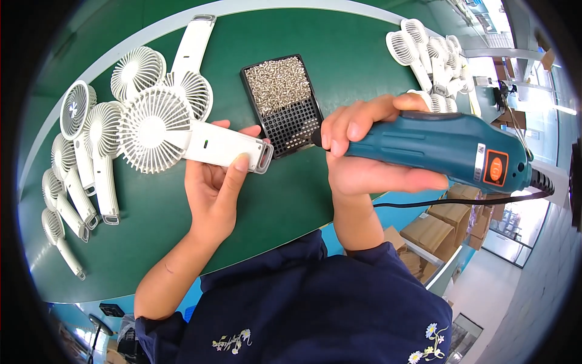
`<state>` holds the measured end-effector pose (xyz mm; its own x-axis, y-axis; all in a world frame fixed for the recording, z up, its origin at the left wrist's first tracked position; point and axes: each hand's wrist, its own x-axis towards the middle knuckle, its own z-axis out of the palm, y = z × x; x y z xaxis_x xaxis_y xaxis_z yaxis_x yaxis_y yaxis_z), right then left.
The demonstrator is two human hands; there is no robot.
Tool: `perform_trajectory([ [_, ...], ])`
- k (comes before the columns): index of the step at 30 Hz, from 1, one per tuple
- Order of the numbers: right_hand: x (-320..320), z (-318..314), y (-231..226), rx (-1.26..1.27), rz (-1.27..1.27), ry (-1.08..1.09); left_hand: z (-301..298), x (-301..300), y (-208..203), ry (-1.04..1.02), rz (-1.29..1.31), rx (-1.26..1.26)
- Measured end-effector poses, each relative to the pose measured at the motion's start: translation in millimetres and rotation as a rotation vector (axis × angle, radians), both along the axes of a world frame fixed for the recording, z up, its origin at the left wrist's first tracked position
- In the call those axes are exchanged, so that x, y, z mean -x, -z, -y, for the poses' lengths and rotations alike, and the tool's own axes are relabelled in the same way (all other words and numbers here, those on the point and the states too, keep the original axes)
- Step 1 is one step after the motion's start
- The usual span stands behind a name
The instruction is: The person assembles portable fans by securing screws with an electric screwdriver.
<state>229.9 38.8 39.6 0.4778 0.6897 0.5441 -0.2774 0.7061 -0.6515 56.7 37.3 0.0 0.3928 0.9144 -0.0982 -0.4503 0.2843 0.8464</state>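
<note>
A white handheld fan lies in my left hand, its round slatted head toward the left and its handle end toward the right. The thumb presses on the handle from above, with fingers behind it. My right hand is wrapped round a teal electric screwdriver, its black nose pointing left. That nose is at the right edge of a black screw tray; whether it touches a screw is hidden. Loose silver screws heap in the tray's far part, and several stand in holes in its near part.
More white fans lie at the left of the green table, and another group at the far right. A black cord runs from the screwdriver. Cardboard boxes stand below the table's right side.
</note>
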Motion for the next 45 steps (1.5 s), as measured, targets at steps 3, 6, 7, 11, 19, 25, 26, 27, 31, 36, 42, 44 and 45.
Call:
perform_trajectory([
  [3,-0.7,0.6,5.7,0.053,0.052,0.009,-0.4,1.1,1.2,-0.012,-0.004,-0.018],
  [6,-1.3,-0.6,7.1,0.116,0.135,0.051,-0.4,0.1,0.3,-0.010,0.007,-0.006],
  [7,-0.7,-1.0,7.5,0.142,0.153,0.079,-0.2,0.0,0.4,-0.012,0.011,-0.002],
  [11,4.2,-1.0,7.7,0.199,0.101,0.064,-0.6,1.3,1.1,-0.019,0.009,0.011],
  [19,-0.6,-2.3,8.1,0.194,0.080,0.085,-0.9,1.4,0.9,-0.015,0.036,0.014],
  [25,2.2,-3.2,9.7,0.123,0.159,0.039,-0.8,1.0,-0.8,-0.021,0.035,0.016],
  [26,4.5,-3.3,10.1,0.113,0.166,0.036,-0.3,1.2,-1.8,-0.023,0.040,0.025],
  [27,4.5,-3.3,10.6,0.113,0.169,0.038,-0.6,0.5,-1.2,-0.021,0.042,0.024],
  [31,3.1,-1.3,9.6,0.106,0.203,0.030,-1.4,-0.6,-2.0,-0.019,0.044,0.039],
  [36,-0.7,1.0,5.3,0.087,0.153,0.003,-1.8,1.4,-4.4,-0.030,0.011,0.070],
  [42,4.4,12.3,-16.3,-0.141,0.030,-0.185,-2.1,-0.2,-1.9,-0.009,-0.034,0.008],
  [44,9.3,17.7,-21.2,-0.121,0.098,-0.222,-1.8,-0.6,-2.2,-0.013,-0.014,0.039],
  [45,11.5,17.4,-22.7,-0.131,0.137,-0.241,-1.9,0.0,-1.8,-0.011,-0.019,0.041],
])
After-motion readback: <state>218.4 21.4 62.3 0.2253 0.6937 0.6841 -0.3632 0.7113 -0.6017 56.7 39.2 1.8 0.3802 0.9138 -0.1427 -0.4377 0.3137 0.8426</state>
